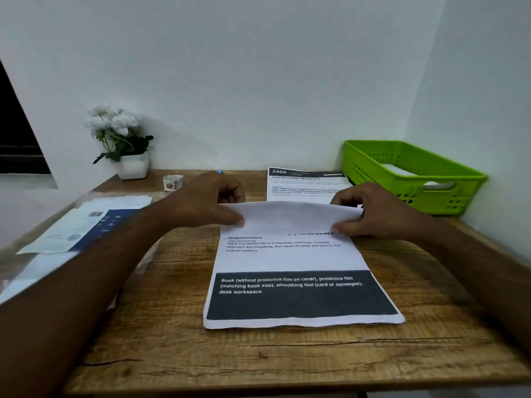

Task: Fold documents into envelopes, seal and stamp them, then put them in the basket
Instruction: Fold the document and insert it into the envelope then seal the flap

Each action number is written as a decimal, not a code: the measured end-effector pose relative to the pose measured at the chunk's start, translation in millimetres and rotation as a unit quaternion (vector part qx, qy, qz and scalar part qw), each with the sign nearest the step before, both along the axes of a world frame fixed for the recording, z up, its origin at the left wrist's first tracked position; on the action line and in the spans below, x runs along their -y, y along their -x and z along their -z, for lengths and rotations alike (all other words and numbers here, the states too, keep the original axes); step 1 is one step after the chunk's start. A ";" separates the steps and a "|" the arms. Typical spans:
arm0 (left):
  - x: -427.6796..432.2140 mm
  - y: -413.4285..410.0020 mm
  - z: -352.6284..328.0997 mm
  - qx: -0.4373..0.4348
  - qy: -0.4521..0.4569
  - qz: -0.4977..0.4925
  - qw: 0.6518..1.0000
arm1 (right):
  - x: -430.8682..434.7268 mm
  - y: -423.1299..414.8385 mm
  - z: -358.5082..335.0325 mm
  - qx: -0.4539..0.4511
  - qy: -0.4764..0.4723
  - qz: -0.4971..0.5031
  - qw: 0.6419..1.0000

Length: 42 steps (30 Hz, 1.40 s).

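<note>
Both hands, left hand and right hand, pinch a document's folded top edge at centre frame; the green basket at right holds white paper.

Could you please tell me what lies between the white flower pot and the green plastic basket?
In the head view: a small patterned tape roll, a blue tip behind the left hand, and a printed white sheet headed 2400.

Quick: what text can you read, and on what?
The document, mid-fold: "Apply a protective film to a frequently used book..."
Its dark band: "Book (without protective film on cover)..."
The rear sheet: "2400", "Organize and Wipe Monitor Area"
The stacked papers, tape roll: too blurred.
</note>
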State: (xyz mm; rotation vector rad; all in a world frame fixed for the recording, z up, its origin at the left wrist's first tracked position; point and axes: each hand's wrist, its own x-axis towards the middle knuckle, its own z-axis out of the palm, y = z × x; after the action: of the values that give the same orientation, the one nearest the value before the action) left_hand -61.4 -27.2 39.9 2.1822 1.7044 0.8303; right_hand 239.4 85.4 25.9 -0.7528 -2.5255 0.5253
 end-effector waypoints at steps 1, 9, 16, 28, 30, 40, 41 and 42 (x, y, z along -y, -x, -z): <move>-0.4 0.6 0.0 -0.010 0.007 0.006 1.000 | 0.4 0.1 -0.3 0.003 -0.002 -0.013 1.000; 2.3 5.5 0.8 -0.029 0.109 0.087 0.990 | 1.0 -4.1 -1.0 0.061 0.010 -0.073 0.995; 3.2 8.8 -1.3 -0.030 0.190 0.122 0.974 | 5.0 -1.9 -3.8 0.107 0.011 -0.130 0.986; 5.2 10.4 -6.5 -0.050 0.250 0.115 0.960 | 11.6 -5.1 -12.6 0.166 0.007 -0.152 0.974; 2.4 4.8 -2.2 -0.055 0.216 0.097 0.970 | 12.5 -4.0 -10.9 0.155 0.040 -0.150 0.976; -1.8 -6.9 2.4 -0.102 0.218 0.046 0.969 | 11.1 -1.1 -5.5 0.180 0.054 -0.044 0.981; -2.1 -7.7 2.6 -0.100 0.220 0.043 0.969 | 12.4 -0.6 -6.5 0.181 0.059 -0.042 0.981; -1.9 -8.7 2.3 -0.099 0.220 0.040 0.970 | 13.9 0.1 -7.4 0.181 0.065 -0.042 0.980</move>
State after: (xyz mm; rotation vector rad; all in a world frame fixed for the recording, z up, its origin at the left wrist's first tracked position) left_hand -52.6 -25.3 37.5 2.0540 1.6757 0.1862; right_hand 239.2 71.5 33.2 -0.8594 -2.8910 0.6373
